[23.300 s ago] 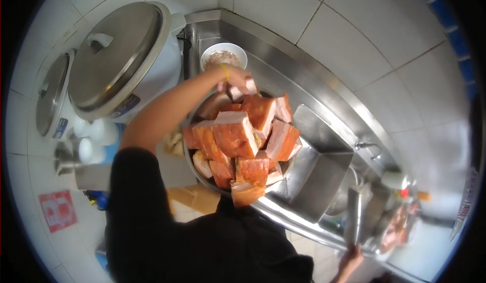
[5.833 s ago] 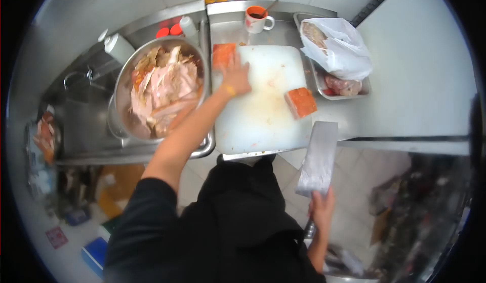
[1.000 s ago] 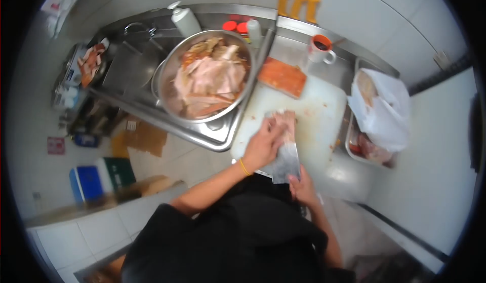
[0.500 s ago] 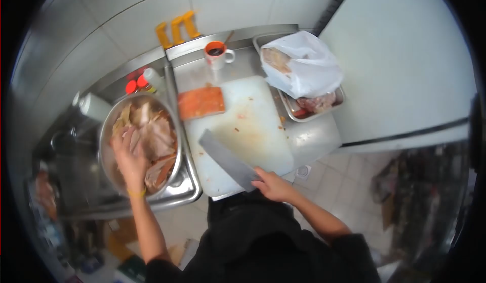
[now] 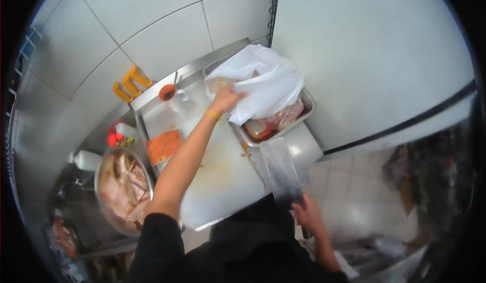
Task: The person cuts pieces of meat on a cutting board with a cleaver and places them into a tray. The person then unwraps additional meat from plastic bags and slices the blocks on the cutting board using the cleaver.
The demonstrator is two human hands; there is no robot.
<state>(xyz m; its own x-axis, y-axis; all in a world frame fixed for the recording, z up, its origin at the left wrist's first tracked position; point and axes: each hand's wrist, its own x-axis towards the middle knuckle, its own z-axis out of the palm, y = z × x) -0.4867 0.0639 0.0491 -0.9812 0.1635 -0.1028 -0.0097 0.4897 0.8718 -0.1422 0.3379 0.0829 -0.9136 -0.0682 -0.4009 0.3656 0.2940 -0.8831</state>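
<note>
My left hand reaches over the cutting board and pinches the near edge of a white plastic bag. The bag lies over a metal tray with wrapped raw meat in it. In my right hand is a cleaver, blurred by motion, its wide blade at the board's right edge. On the white cutting board, an orange-red slab of meat rests at the upper left, partly near my left forearm.
Left of the board stands a metal bowl of cut meat in the sink area. An orange-rimmed mug, a white pump bottle and red-capped bottles are at the back. A large pale panel rises at the right.
My left hand has left the bowl of meat and taken hold of the white bag. The cleaver has moved right, off the middle of the board. The view has shifted right.
</note>
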